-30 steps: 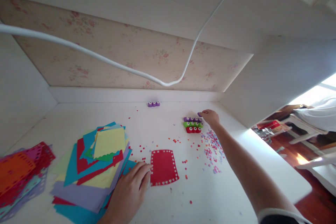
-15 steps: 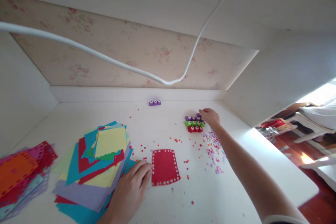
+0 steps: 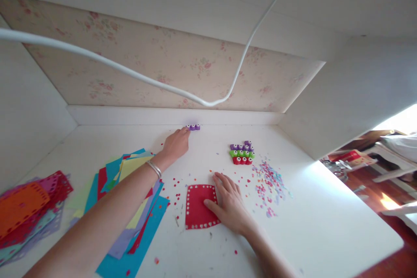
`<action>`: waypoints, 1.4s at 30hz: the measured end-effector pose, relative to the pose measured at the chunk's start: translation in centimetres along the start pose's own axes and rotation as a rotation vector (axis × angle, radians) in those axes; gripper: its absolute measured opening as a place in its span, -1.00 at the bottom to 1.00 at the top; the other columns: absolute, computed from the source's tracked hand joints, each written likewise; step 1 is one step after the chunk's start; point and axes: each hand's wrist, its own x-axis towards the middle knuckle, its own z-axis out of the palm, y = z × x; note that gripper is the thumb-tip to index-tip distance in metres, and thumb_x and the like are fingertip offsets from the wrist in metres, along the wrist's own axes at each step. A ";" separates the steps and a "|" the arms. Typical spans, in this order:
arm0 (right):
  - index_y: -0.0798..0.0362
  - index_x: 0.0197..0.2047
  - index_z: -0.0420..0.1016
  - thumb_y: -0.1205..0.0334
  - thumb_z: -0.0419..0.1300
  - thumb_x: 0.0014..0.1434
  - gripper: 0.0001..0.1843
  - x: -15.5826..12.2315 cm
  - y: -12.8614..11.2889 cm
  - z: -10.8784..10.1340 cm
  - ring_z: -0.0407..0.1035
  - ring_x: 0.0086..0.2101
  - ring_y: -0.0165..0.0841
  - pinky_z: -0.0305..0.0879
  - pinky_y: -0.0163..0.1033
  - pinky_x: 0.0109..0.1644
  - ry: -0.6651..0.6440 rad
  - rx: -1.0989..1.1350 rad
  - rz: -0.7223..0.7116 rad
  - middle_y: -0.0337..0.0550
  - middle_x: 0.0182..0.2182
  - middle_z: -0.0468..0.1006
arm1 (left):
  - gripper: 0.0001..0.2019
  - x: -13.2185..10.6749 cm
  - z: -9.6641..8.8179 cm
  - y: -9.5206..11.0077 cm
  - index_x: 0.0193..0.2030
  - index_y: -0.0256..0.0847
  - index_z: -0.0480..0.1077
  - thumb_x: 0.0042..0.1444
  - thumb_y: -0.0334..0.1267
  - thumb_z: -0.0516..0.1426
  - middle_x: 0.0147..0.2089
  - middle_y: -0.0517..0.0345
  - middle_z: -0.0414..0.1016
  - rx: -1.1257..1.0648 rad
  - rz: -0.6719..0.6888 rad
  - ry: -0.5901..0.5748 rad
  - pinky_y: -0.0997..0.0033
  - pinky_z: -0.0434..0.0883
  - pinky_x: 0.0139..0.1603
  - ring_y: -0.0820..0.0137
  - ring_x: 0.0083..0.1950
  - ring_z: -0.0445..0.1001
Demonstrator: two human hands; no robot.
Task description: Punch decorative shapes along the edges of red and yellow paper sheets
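Observation:
A red sheet of paper (image 3: pixel 199 208), edged with small punched shapes, lies on the white table. My right hand (image 3: pixel 230 204) rests on its right side, fingers stretched out and the thumb on the paper. At the back, my left hand (image 3: pixel 177 144) reaches to a short row of purple craft punches (image 3: pixel 193 127). Its fingertips close on the leftmost one, which they partly hide. More small craft punches stand in rows to the right: purple (image 3: pixel 240 147), green (image 3: pixel 241 153) and red (image 3: pixel 242 161), with one purple punch (image 3: pixel 248 143) on top of the others.
Under my left forearm lies a stack of coloured paper (image 3: pixel 143 226). Punched sheets (image 3: pixel 26 208) are piled at the far left. Tiny confetti (image 3: pixel 269 182) is heaped at the right, and bits are scattered about. A white cable (image 3: pixel 208 103) hangs in front of the wall.
My right hand has left the grouped punches and come down onto the red paper. My left hand has gone from the paper's left edge to the purple punches at the back.

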 end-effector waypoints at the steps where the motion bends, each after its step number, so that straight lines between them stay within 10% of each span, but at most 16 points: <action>1: 0.01 0.32 0.24 -0.09 0.23 0.19 -0.29 0.0 -0.1 0.2 0.05 0.27 0.06 0.02 0.25 0.28 -0.006 -0.030 -0.009 0.07 0.30 0.21 | -0.64 1.2 0.5 -0.6 0.16 -0.27 0.36 0.25 -0.47 0.02 0.31 -0.11 0.28 0.018 0.007 -0.001 0.16 0.24 0.28 0.16 0.25 0.32; 9: -0.03 -0.01 0.43 0.13 0.27 0.18 -0.69 0.3 0.6 0.1 0.26 0.13 -0.11 0.16 0.11 0.20 0.080 0.047 -0.029 -0.07 0.14 0.42 | -0.65 4.7 3.3 -3.3 0.15 -0.22 0.34 0.27 -0.17 0.14 0.15 -0.03 0.39 0.092 0.073 -0.064 0.05 0.46 0.02 0.22 0.05 0.46; 17: -0.02 -0.14 0.34 0.20 0.01 0.35 -0.88 -0.2 0.1 -0.2 0.44 -0.21 -0.24 0.36 -0.10 -0.09 0.174 0.317 0.105 -0.10 -0.22 0.56 | -0.65 2.3 0.7 -5.1 0.14 -0.24 0.33 0.27 -0.16 0.14 0.12 -0.02 0.41 0.187 -0.008 -0.212 0.09 0.48 -0.02 0.24 0.02 0.48; 22: -0.05 0.05 0.23 0.05 0.08 0.33 -0.72 -0.5 0.4 0.2 0.48 -0.23 -0.24 0.42 -0.17 -0.23 0.246 0.510 0.204 -0.06 -0.09 0.55 | -0.83 -2.0 -0.8 -4.0 -0.18 -0.28 0.52 0.23 -0.23 0.15 -0.06 -0.04 0.44 0.146 -0.008 -0.286 0.21 0.41 0.05 0.23 -0.06 0.52; 27: -0.01 -0.15 0.36 0.00 0.13 0.29 -0.76 0.0 0.6 0.7 0.43 -0.44 -0.33 0.36 -0.26 -0.42 0.218 0.620 0.212 -0.20 -0.35 0.56 | -0.73 -9.6 -0.9 -0.2 0.05 -0.19 0.43 0.24 -0.35 0.07 0.02 0.01 0.42 0.049 0.012 -0.259 0.35 0.42 0.00 0.31 -0.09 0.55; 33: -0.01 -0.09 0.52 0.03 0.21 0.22 -0.72 1.0 -0.2 0.7 0.49 -0.27 -0.28 0.45 -0.17 -0.23 0.091 0.748 0.180 -0.14 -0.20 0.60 | -0.73 -16.9 0.3 2.4 0.04 -0.10 0.43 0.23 -0.36 0.08 0.02 0.10 0.52 -0.263 -0.029 -0.053 0.34 0.46 0.05 0.32 0.02 0.53; 42: 0.01 -0.02 0.47 0.03 0.29 0.13 -0.62 1.1 -0.8 0.9 0.50 -0.36 -0.28 0.48 -0.19 -0.35 0.003 0.903 0.250 -0.13 -0.26 0.60 | -0.73 -18.6 1.7 2.3 0.07 -0.07 0.44 0.24 -0.30 0.14 0.01 0.13 0.56 -0.382 0.042 0.100 0.34 0.51 0.03 0.34 0.00 0.55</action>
